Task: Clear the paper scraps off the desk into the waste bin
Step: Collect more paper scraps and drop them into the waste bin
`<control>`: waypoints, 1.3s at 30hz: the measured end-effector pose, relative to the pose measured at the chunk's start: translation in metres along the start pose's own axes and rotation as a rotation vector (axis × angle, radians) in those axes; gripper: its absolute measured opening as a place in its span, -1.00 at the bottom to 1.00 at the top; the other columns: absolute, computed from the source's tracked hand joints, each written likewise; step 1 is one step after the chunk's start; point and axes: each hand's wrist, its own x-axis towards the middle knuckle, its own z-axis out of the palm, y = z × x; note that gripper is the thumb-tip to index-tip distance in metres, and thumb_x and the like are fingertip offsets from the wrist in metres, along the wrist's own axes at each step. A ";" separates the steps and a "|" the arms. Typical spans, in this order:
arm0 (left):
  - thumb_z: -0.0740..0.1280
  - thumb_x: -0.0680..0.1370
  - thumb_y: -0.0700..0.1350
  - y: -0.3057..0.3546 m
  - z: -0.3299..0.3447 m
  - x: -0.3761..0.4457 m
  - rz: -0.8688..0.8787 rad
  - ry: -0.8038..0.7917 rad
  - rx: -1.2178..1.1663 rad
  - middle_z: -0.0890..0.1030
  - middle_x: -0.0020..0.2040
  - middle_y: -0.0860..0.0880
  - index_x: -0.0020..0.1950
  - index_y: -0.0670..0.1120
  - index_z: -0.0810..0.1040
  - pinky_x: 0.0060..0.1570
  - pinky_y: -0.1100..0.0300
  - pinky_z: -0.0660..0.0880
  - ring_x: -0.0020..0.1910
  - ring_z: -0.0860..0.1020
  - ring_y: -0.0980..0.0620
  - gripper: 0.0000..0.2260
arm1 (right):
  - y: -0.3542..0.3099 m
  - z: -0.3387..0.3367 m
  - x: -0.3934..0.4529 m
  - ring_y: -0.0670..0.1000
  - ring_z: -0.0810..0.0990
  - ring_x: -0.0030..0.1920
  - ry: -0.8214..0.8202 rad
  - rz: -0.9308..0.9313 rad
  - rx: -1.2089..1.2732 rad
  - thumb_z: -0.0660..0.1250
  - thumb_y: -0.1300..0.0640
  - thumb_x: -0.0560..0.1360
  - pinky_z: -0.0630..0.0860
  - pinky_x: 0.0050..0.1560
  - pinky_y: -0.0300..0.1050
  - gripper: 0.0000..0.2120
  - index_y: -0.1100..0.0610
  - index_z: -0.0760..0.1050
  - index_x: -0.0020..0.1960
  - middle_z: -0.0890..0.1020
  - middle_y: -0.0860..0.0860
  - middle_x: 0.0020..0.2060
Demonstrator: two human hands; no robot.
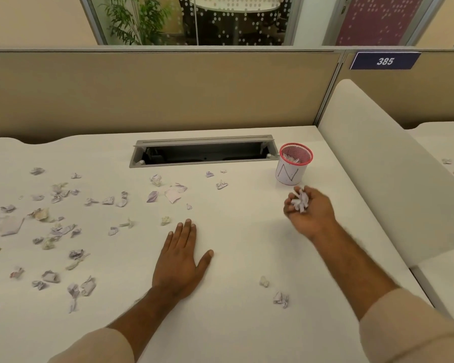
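The desk's [233, 323] left edge cuts off several paper scraps [63, 231], and the right hand [309, 210] is motion-blurred. Dozens of scraps litter the left half, two lie near the front right, and one red mesh waste bin [294, 163] stands at the back right, holding scraps. The left hand [180, 260] lies flat, fingers spread, while the right, just before the bin, is cupped around a wad of crumpled scraps [300, 200].
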 end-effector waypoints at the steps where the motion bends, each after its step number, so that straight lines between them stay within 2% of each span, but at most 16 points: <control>1: -0.16 0.56 0.37 0.000 0.000 0.000 0.001 0.005 -0.005 -0.17 0.60 0.07 0.60 -0.06 -0.14 0.53 0.14 -0.20 0.56 -0.22 0.12 -0.26 | -0.013 0.008 0.007 -0.01 0.39 -0.38 0.000 -0.030 -0.011 0.06 0.08 0.57 0.22 -0.37 -0.23 -0.72 0.13 0.43 -0.24 0.47 0.04 -0.46; 5: -0.18 0.55 0.37 -0.001 0.001 0.000 0.004 0.013 -0.006 -0.17 0.59 0.08 0.60 -0.05 -0.13 0.53 0.15 -0.20 0.56 -0.22 0.13 -0.26 | -0.060 0.041 0.033 -0.04 0.38 -0.51 0.040 -0.165 -0.046 0.05 0.17 0.54 0.23 -0.41 -0.26 -0.73 0.12 0.39 -0.30 0.42 0.01 -0.48; 11: -0.16 0.55 0.37 -0.001 0.002 0.000 0.011 0.033 -0.004 -0.13 0.60 0.07 0.60 -0.06 -0.09 0.53 0.16 -0.21 0.56 -0.21 0.14 -0.25 | -0.097 0.072 0.069 -0.04 0.29 -0.42 0.106 -0.295 -0.086 0.05 0.24 0.58 0.20 -0.40 -0.24 -0.77 0.18 0.40 -0.20 0.36 0.05 -0.37; 15: -0.15 0.56 0.37 -0.001 0.004 0.001 0.004 0.040 0.006 -0.13 0.60 0.08 0.60 -0.06 -0.08 0.51 0.19 -0.24 0.56 -0.22 0.16 -0.26 | -0.103 0.079 0.087 0.00 0.31 -0.43 0.139 -0.358 -0.031 0.15 0.30 0.57 0.30 -0.40 -0.20 -0.83 0.22 0.40 -0.19 0.38 0.08 -0.37; 18: -0.14 0.56 0.37 -0.002 0.004 0.001 0.000 0.040 -0.002 -0.12 0.60 0.08 0.60 -0.05 -0.08 0.51 0.19 -0.24 0.56 -0.21 0.17 -0.26 | -0.103 0.081 0.097 0.00 0.42 -0.37 0.196 -0.403 -0.290 0.25 0.23 0.54 0.42 -0.30 -0.15 -0.85 0.17 0.43 -0.22 0.45 0.06 -0.34; 21: -0.14 0.56 0.37 -0.003 0.005 0.002 -0.001 0.043 0.007 -0.13 0.60 0.09 0.60 -0.04 -0.09 0.51 0.19 -0.24 0.56 -0.22 0.17 -0.27 | -0.099 0.082 0.105 -0.01 0.47 -0.33 0.234 -0.570 -0.534 0.27 0.27 0.51 0.47 -0.19 -0.13 -0.83 0.13 0.49 -0.25 0.50 0.05 -0.35; 25: -0.13 0.56 0.37 -0.003 0.005 0.002 -0.002 0.044 0.004 -0.13 0.60 0.09 0.60 -0.04 -0.09 0.50 0.19 -0.24 0.56 -0.22 0.17 -0.27 | -0.096 0.078 0.107 -0.02 0.51 -0.31 0.249 -0.679 -0.621 0.25 0.28 0.51 0.51 -0.23 -0.21 -0.86 0.15 0.50 -0.19 0.54 0.05 -0.33; 28: -0.14 0.56 0.37 -0.002 0.004 0.002 -0.003 0.045 0.005 -0.12 0.60 0.09 0.60 -0.04 -0.08 0.50 0.20 -0.25 0.56 -0.21 0.17 -0.27 | -0.092 0.074 0.103 0.03 0.57 -0.23 0.244 -0.702 -0.660 0.23 0.25 0.54 0.57 -0.09 -0.11 -0.89 0.20 0.52 -0.10 0.59 0.08 -0.26; 30: -0.14 0.56 0.37 -0.002 0.003 0.002 -0.003 0.045 0.010 -0.12 0.60 0.09 0.60 -0.04 -0.07 0.50 0.21 -0.25 0.56 -0.21 0.17 -0.27 | -0.089 0.071 0.096 0.04 0.60 -0.20 0.237 -0.723 -0.658 0.23 0.24 0.55 0.58 -0.07 -0.10 -0.87 0.17 0.53 -0.12 0.61 0.08 -0.25; 35: -0.15 0.55 0.38 0.000 0.002 0.002 -0.004 0.045 0.006 -0.11 0.60 0.08 0.60 -0.04 -0.07 0.51 0.21 -0.26 0.56 -0.20 0.16 -0.26 | -0.072 0.050 0.061 0.01 0.59 -0.21 0.217 -0.741 -0.599 0.25 0.24 0.53 0.57 -0.13 -0.13 -0.82 0.09 0.54 -0.22 0.63 0.06 -0.26; 39: -0.17 0.54 0.39 0.000 0.002 0.002 -0.012 0.038 -0.005 -0.12 0.60 0.08 0.60 -0.04 -0.08 0.54 0.16 -0.19 0.56 -0.20 0.16 -0.24 | -0.037 0.009 0.018 -0.08 0.52 -0.35 0.174 -0.724 -0.794 0.29 0.18 0.53 0.42 -0.35 -0.25 -0.84 0.04 0.54 -0.21 0.63 0.01 -0.25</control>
